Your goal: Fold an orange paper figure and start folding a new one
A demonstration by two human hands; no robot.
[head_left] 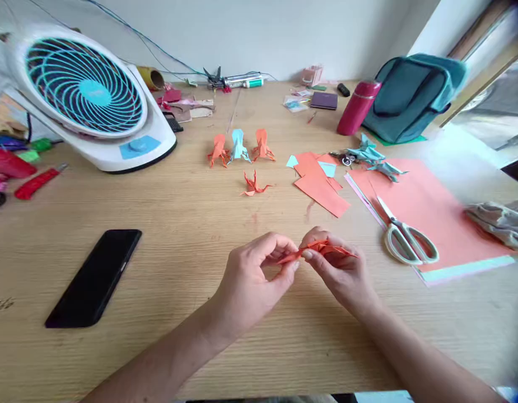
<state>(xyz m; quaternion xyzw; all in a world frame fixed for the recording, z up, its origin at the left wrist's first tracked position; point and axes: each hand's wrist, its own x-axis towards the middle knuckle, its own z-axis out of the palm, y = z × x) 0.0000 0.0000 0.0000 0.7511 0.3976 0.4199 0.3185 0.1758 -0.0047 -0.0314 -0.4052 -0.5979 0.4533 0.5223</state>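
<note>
A pale wooden table [178, 212] is seen from above, set against a white wall [284, 28] along its far edge. At the far left a white desk fan [84, 92] with a teal grille is propped at a tilt, and a red utility knife [36, 183] is laid near the left edge. A teal backpack [412, 95] and a magenta bottle [357, 106] are stood at the far right corner.

Just above the near middle of the table a folded orange paper [321, 248] is held between both hands. It is pinched at its left tip by the thumb and forefinger of the left hand [252, 280], the other fingers being curled in loosely. Its right part is gripped by the pressed-together fingertips of the right hand [340, 274].

Beyond the hands, three folded figures [237, 144] are lined up side by side, with a small orange figure [254, 186] laid in front of them. Orange offcuts [321, 187] are scattered to the right, just beside a large orange sheet [427, 207] on which scissors [405, 235] are rested. A grey cloth [500, 221] is bunched at the right edge.

A black phone [94, 277] is laid face up, well apart from the left hand. Bare wood is left between the phone and the hands, and along the near edge under both forearms
</note>
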